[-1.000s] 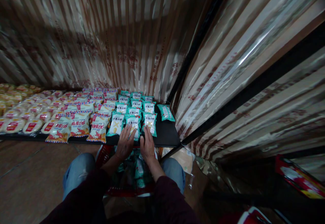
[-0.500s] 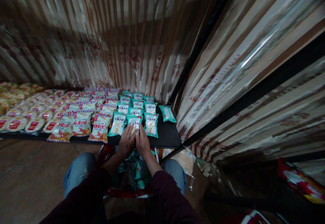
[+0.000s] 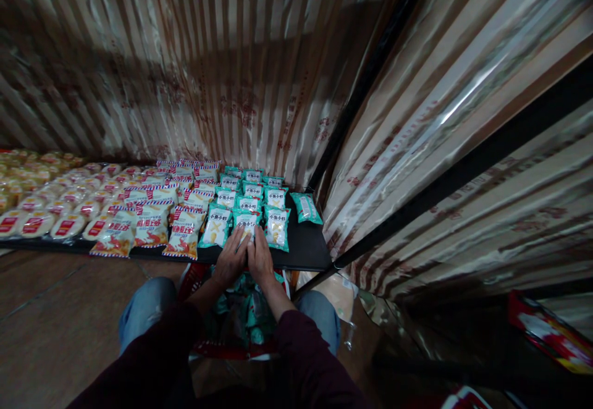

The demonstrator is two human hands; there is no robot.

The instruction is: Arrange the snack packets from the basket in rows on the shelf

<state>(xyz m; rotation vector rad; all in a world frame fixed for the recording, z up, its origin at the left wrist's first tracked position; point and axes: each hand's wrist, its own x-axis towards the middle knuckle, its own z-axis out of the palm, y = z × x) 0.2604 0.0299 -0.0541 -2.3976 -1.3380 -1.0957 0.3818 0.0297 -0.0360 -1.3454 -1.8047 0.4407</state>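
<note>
My left hand (image 3: 231,261) and my right hand (image 3: 259,257) lie side by side on the lower half of a teal-and-white snack bag (image 3: 247,219). Their fingers are stretched out over its front, with nothing visibly wrapped in them. This bag rests at the front of the black shelf (image 3: 303,254), in the middle of its row. Close by on the left is another teal snack bag (image 3: 215,226), and on the right a matching one (image 3: 277,228). Several more stand in rows behind. The bag's lower edge is hidden under my hands.
A teal bag (image 3: 306,208) lies apart at the shelf's right end. Red-and-white snack bags (image 3: 184,233) and round wrapped cakes (image 3: 67,227) fill the left. Between my knees sits a red-edged container (image 3: 192,279) of teal bags. A black post (image 3: 361,248) slants at the right.
The view has shifted very slightly, so the shelf goods on the left sit a little further right. Both hands stay on the same snack bag.
</note>
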